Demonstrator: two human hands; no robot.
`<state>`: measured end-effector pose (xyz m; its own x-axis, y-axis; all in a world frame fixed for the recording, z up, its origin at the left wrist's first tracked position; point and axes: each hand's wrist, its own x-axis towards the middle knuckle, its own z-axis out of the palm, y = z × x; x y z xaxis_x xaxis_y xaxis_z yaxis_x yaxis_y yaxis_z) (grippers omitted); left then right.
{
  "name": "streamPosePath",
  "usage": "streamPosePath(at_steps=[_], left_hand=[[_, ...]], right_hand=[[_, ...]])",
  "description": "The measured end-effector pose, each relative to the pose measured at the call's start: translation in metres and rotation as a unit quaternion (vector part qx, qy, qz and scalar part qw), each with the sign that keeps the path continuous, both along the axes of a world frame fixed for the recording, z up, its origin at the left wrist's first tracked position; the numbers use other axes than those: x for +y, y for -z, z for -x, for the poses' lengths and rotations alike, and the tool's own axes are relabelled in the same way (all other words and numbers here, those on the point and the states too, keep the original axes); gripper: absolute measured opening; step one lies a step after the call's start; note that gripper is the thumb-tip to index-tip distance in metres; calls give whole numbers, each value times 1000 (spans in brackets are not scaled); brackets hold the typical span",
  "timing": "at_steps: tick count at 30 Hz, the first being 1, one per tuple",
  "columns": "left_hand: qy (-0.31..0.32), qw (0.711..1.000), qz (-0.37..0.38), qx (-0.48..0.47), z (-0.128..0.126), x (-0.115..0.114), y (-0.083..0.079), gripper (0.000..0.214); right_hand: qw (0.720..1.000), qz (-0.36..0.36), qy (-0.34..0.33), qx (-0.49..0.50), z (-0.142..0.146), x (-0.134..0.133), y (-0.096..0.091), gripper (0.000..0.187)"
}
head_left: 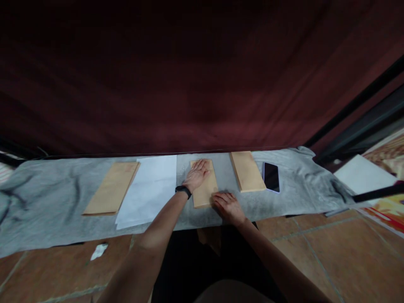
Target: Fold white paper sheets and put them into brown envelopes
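A brown paper envelope (205, 191) lies lengthwise in front of me on the grey cloth. My left hand (198, 173), with a black band at the wrist, rests flat on its upper part, fingers stretched out. At the envelope's lower right edge, my right hand (227, 206) lies palm down with its fingertips touching the paper. To the right is a stack of brown envelopes (248, 171). On the left, white paper sheets (151, 187) lie partly beside more brown envelopes (110, 189), which sit at a slant.
A phone (271, 176) lies right of the envelope stack. The grey cloth (296, 181) covers a long narrow surface before a dark red curtain (189, 101). A crumpled white scrap (99, 251) is on the tiled floor (303, 256). Dark metal bars (356, 101) stand at the right.
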<state>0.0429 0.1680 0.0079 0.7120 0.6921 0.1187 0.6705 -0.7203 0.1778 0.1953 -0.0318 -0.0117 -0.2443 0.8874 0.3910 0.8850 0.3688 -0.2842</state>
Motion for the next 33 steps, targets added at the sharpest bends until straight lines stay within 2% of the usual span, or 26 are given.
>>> streamPosePath(at_steps=[4,10,15,25,33], left_hand=[[20,1000,6,4,-5,18,6,60],[45,999,-5,-9,-5,17,16,57],[83,996,-29,-25,-4,4,20,54],[103,995,-7,-15,0,-31,19,55],[135,991,13,-9,14,-63,19,56]], right_hand=[[1000,1,-11,8,0,-1,-2,27],[1000,17,-4,10,0,0,-3,26],[999,29,2,13,0,0,-3,24],[999,27,12,13,1,1,1,20],[998,27,16,54,0,1,2,20]])
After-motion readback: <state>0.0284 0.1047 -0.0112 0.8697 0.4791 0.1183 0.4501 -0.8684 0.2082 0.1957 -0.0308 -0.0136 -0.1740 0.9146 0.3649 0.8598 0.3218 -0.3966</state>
